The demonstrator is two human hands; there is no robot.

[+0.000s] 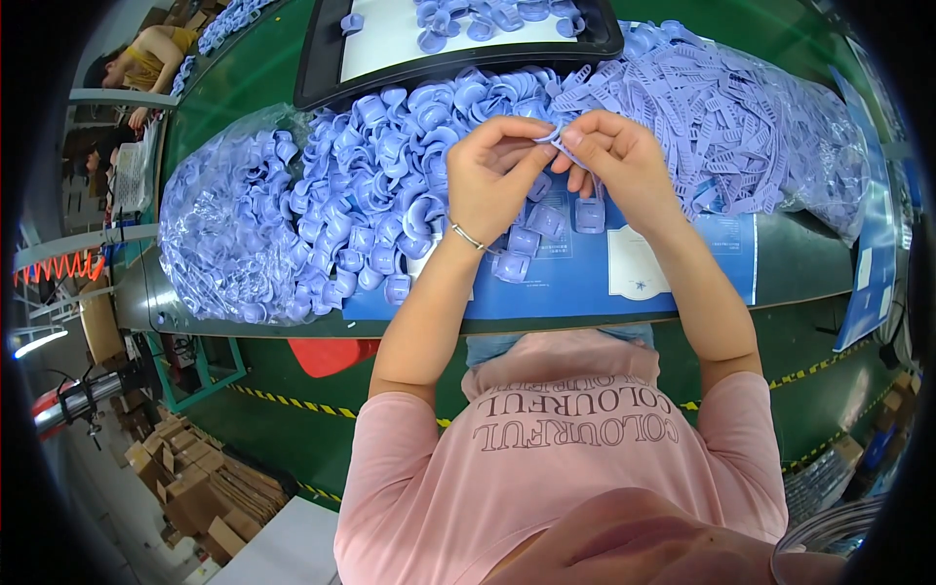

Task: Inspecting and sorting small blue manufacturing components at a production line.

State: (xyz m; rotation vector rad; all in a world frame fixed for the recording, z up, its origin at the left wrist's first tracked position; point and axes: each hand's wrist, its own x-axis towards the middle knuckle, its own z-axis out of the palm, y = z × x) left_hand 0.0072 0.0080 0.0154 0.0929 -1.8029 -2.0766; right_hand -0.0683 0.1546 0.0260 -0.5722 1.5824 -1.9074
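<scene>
Above the middle of the work table, my left hand (490,180) and my right hand (627,168) meet fingertip to fingertip. Pinched between them is a small lavender plastic strap piece (561,143). Fingers cover much of it, so I cannot tell whether it is one part or two joined. To the left of my left hand spreads a pile of curved lavender plastic pieces (336,210). A heap of flat, slotted lavender straps (707,122) lies beyond and right of my right hand. Several curved pieces (512,265) rest below my hands.
At the far side stands a black tray (327,58) with a white bottom, holding several lavender pieces. Clear plastic bags (210,224) wrap the outer parts of both piles. Blue printed sheets (575,283) cover the table's near edge. Another person (146,68) sits at far left.
</scene>
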